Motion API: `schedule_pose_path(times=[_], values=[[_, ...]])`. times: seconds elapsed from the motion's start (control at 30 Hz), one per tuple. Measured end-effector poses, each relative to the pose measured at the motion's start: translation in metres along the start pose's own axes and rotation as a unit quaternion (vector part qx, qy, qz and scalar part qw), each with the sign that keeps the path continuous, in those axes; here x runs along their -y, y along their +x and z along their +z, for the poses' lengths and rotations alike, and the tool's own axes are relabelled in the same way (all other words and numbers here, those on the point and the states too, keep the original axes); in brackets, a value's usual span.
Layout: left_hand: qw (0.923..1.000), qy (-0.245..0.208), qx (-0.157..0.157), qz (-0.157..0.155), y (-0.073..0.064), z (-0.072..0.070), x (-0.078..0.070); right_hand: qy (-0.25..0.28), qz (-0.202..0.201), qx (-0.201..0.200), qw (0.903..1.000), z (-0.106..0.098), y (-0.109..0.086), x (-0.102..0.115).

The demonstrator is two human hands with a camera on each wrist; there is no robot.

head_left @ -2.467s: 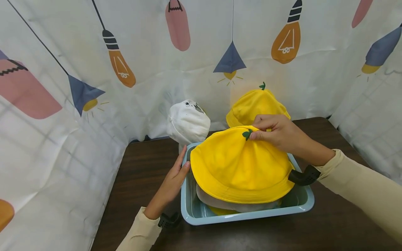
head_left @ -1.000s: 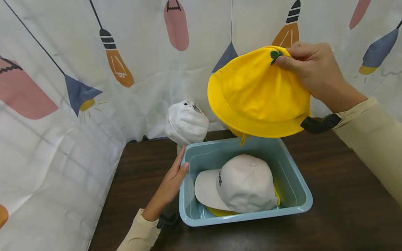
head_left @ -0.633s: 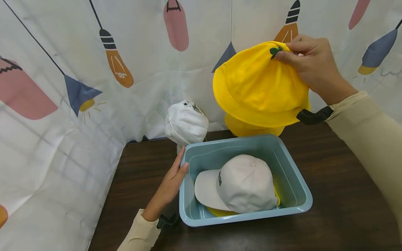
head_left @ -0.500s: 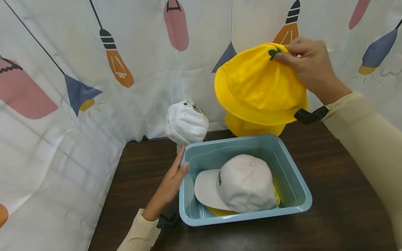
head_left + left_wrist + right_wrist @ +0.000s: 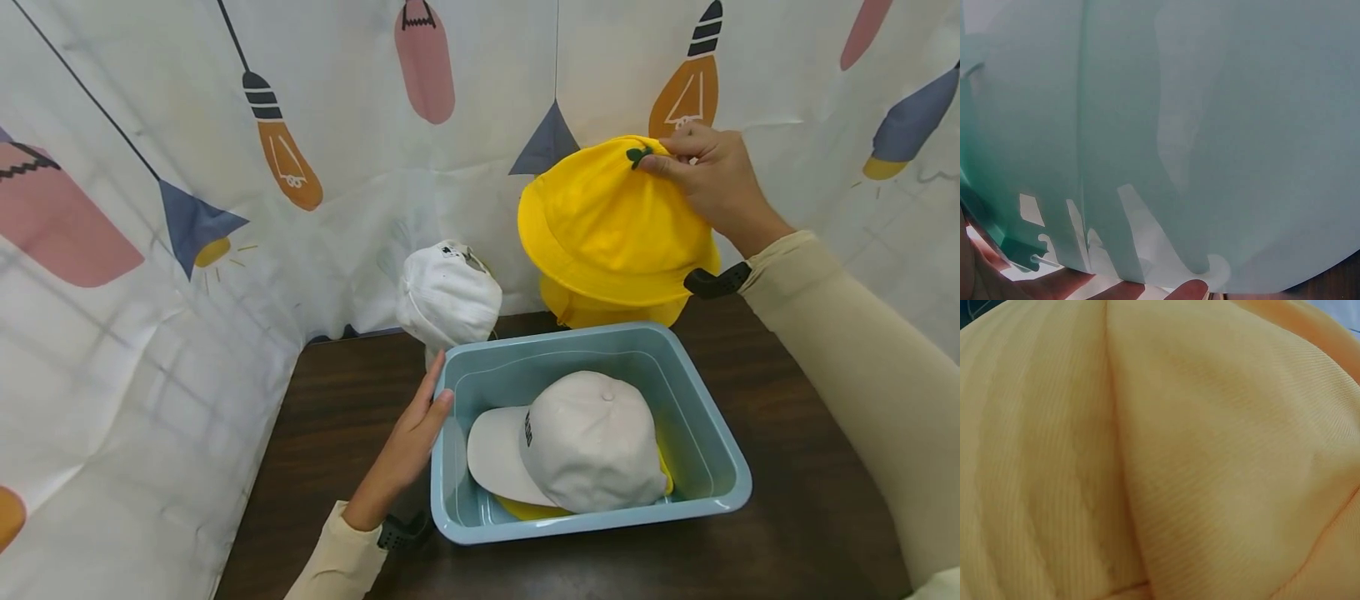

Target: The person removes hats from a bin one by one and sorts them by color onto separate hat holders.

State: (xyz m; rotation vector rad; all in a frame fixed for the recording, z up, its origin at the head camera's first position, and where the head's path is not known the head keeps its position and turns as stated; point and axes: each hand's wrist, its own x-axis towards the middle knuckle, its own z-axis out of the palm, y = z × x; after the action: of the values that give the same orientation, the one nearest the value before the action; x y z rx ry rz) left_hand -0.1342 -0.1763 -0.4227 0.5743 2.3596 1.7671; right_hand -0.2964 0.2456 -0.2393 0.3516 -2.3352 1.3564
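My right hand pinches a yellow bucket hat by its crown, beside the green leaf tab on top. The hat hangs behind the blue plastic basin, in front of a second yellow hat whose lower part alone shows. Yellow cloth fills the right wrist view. My left hand rests with straight fingers against the basin's left side; in the left wrist view its fingertips touch the basin wall. Inside the basin lies a white baseball cap, brim to the left, over something yellow.
A white cap sits upright behind the basin's left corner, close to the back curtain printed with lamps and bulbs. Dark wood tabletop surrounds the basin. A side curtain hangs at the left.
The right hand has lifted the yellow bucket hat out of the basin and over behind it, uncovering the white cap. Over the last half second it has sunk slightly. The left hand stays put.
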Motion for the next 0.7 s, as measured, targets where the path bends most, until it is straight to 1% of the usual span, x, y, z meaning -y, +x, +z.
schedule_pose_path(times=[0.27, 0.53, 0.7], values=[[1.0000, 0.000, 0.000, -0.001, -0.003, 0.002, 0.000, -0.039, 0.019, 0.016, 0.9989, 0.007, -0.005, -0.020], [1.0000, 0.003, -0.006, 0.000, -0.003, 0.003, 0.001, -0.054, 0.022, 0.026, 0.9979, 0.013, -0.011, -0.035], [1.0000, 0.001, -0.006, 0.000, -0.004, 0.004, 0.000, -0.048, 0.031, 0.031, 0.9978, 0.016, -0.014, -0.042]])
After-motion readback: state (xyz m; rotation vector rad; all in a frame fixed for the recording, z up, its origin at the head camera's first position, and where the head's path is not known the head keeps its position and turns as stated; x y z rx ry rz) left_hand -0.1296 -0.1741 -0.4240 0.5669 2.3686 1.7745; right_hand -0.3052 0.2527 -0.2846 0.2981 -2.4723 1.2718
